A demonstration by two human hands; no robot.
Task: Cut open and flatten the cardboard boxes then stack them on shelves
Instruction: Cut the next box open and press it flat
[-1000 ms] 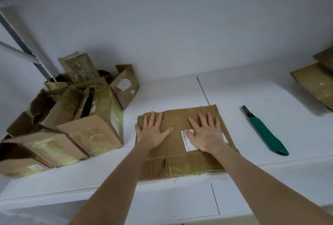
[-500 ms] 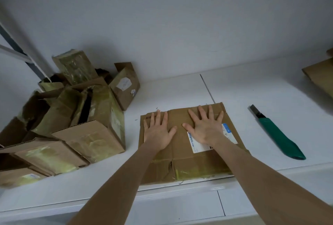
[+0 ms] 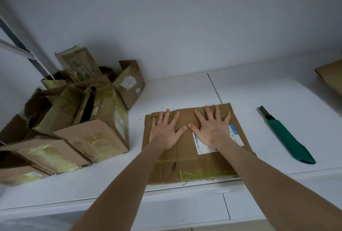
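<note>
On the white shelf (image 3: 259, 90), both palms are pressing a cut-open box (image 3: 187, 158) flat, left hand (image 3: 165, 132) and right hand (image 3: 212, 131) lying with fingers spread, likely creasing stubborn folds. Its brown cardboard is looking wrinkled, with glossy yellowed tape. Uncut boxes (image 3: 70, 119) are waiting left; a green knife (image 3: 287, 139) is lying right.

Dim, flat, bluish light with no source in view. Soft shadow behind the box pile (image 3: 74, 110) on the wall (image 3: 185, 27). Mild glare on the tape (image 3: 79, 64). The shelf (image 3: 259, 86) edge bows from the wide-angle lens. Focus is slightly soft throughout.
</note>
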